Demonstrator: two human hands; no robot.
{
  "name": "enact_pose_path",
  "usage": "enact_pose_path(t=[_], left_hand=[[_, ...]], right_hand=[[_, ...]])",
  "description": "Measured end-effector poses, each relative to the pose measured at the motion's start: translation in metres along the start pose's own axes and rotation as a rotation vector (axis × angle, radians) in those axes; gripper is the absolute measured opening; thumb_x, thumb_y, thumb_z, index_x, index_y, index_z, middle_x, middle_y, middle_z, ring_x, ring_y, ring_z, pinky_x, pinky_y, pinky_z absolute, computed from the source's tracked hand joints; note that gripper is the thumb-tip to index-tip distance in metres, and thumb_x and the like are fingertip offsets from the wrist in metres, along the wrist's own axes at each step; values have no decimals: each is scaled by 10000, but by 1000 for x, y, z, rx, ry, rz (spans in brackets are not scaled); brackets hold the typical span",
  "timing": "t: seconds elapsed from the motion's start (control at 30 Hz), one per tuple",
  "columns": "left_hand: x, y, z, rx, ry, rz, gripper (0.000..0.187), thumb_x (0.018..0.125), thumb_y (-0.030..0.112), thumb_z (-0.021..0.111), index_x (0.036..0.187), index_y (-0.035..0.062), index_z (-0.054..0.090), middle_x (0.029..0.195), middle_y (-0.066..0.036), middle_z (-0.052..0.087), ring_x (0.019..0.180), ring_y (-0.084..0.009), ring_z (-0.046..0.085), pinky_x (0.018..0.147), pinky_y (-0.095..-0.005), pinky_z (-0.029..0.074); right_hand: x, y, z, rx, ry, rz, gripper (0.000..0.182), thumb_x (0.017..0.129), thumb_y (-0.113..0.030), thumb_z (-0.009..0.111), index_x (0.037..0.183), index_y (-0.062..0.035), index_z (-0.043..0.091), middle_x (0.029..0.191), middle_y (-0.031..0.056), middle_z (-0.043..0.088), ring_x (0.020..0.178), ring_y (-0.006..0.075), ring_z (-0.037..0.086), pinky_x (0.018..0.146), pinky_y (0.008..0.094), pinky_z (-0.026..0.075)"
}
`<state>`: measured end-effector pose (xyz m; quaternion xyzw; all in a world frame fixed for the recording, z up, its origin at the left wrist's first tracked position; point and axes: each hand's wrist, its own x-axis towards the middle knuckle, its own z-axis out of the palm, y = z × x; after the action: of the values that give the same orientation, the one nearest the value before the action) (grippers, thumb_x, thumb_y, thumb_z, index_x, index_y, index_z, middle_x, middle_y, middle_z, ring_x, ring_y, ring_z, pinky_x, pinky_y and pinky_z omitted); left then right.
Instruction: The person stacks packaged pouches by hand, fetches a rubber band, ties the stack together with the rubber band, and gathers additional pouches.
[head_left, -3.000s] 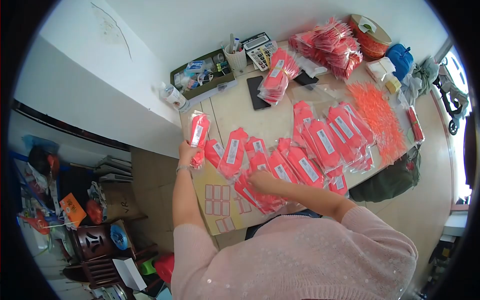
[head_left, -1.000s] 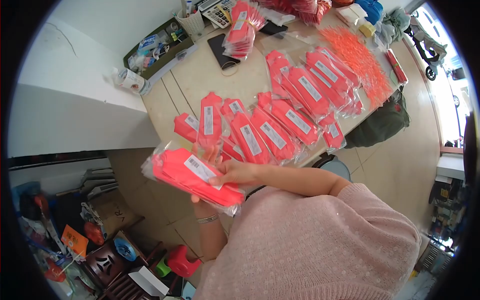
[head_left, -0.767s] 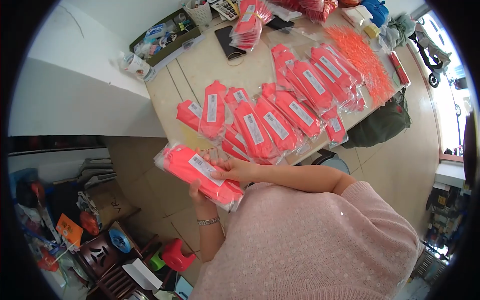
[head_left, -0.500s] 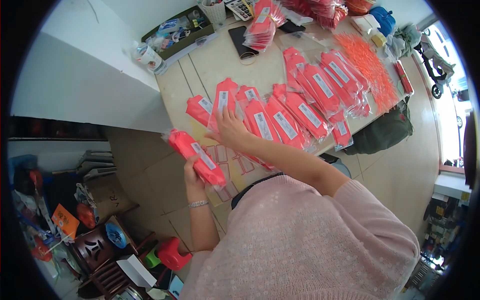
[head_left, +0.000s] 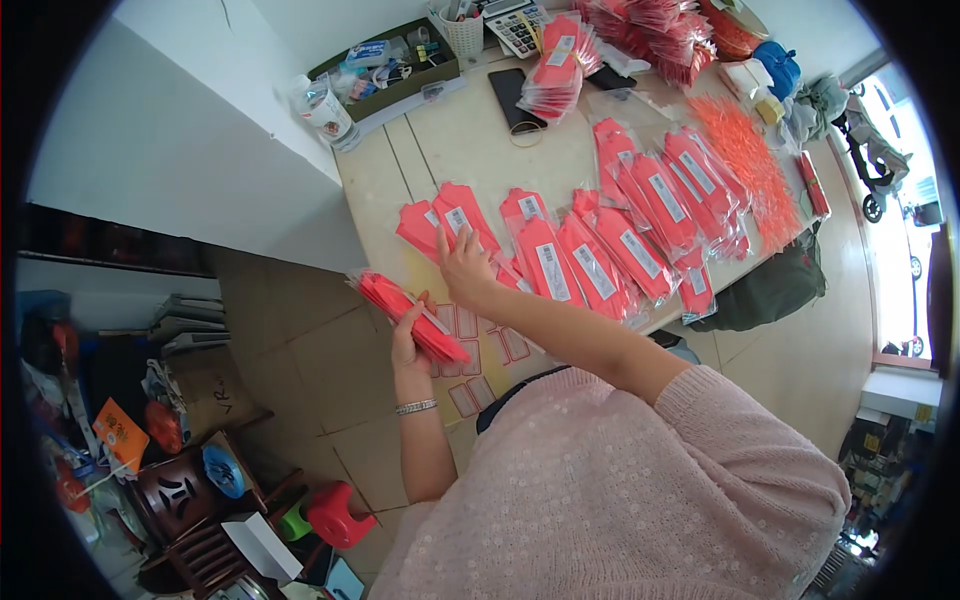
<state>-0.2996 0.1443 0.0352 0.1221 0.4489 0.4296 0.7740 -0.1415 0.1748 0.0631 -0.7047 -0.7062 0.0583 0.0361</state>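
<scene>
My left hand [head_left: 408, 342] grips a stack of red packets in clear sleeves [head_left: 385, 295] beyond the table's near left edge. The stack is tilted, so mostly its side shows. My right hand [head_left: 466, 268] has its fingers spread on a red packet with a white barcode label [head_left: 462, 212] at the table's left part. Another packet [head_left: 415, 226] lies partly under that one. To the right of my right hand, more labelled red packets [head_left: 550, 268] lie in overlapping rows.
On the table [head_left: 385, 190] are a banded packet bundle [head_left: 556, 75], a phone [head_left: 512, 100], a calculator [head_left: 518, 30], a green tray [head_left: 400, 90], a bottle [head_left: 328, 118] and orange-red shredded strands [head_left: 745, 160]. A red stool [head_left: 340, 515] stands on the floor at lower left.
The view has shifted a little. The stack in my left hand has turned from label-up to edge-on. The packet under my right hand now lies slanted the other way, its label nearer my fingertips.
</scene>
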Motion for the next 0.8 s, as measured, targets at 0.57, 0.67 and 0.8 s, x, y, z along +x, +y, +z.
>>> enact_pose_path(t=[0.57,0.67,0.8], left_hand=[[-17,-19,9,87,-435,-101,783,759,348,676,1346,2,290,1330,-147,411,1191,-264,442,997,-397,371],[-49,-31,46,17,-612,60,756,752,343,668,1315,-29,327,1307,-166,418,1172,-250,455,998,-400,375],[-55,-41,49,61,-337,57,666,703,264,669,1243,-1,381,1202,-145,476,1092,-269,491,930,-390,426]], right_hand=[[-95,25,-63,1244,-206,-246,554,790,-309,609,1198,22,432,924,261,580,850,391,596,760,424,475],[-108,26,-65,961,-239,-192,651,791,-387,616,1233,39,401,1080,246,547,927,367,587,795,410,472],[-131,27,-71,732,-63,-301,747,771,-458,624,1235,75,381,1222,247,459,997,390,549,818,402,472]])
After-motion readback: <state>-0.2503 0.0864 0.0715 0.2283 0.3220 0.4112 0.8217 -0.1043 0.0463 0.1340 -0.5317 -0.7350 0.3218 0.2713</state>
